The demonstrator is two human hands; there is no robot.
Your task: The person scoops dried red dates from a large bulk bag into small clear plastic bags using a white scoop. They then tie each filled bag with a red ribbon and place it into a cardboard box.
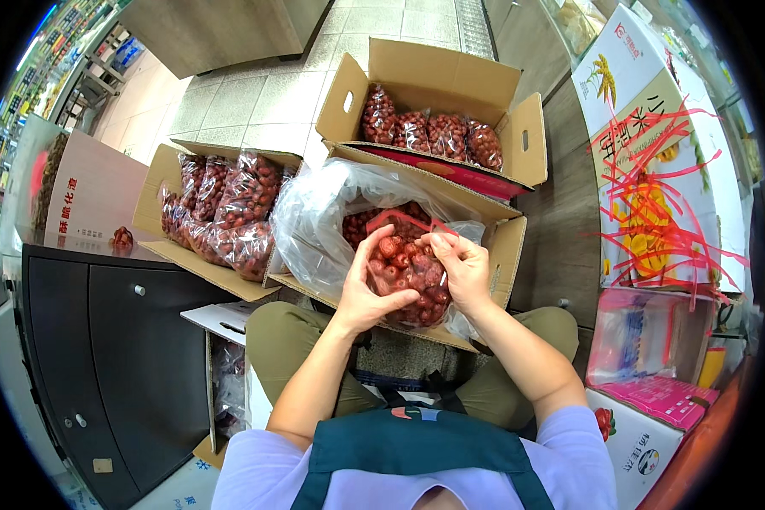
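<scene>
A clear plastic bag of red dates, with a red zip strip at its top, is between my two hands above an open cardboard box. My left hand cups the bag's left side, thumb across its front and fingers up towards the opening. My right hand pinches the bag's upper right edge between thumb and fingers. Behind the bag, more loose red dates lie inside a large clear plastic liner in the box. The bag's underside is partly hidden.
Filled date bags pack a cardboard box on the left; several more stand in a box beyond. Red plastic strips drape a printed carton on the right, above a plastic container. A dark cabinet stands left.
</scene>
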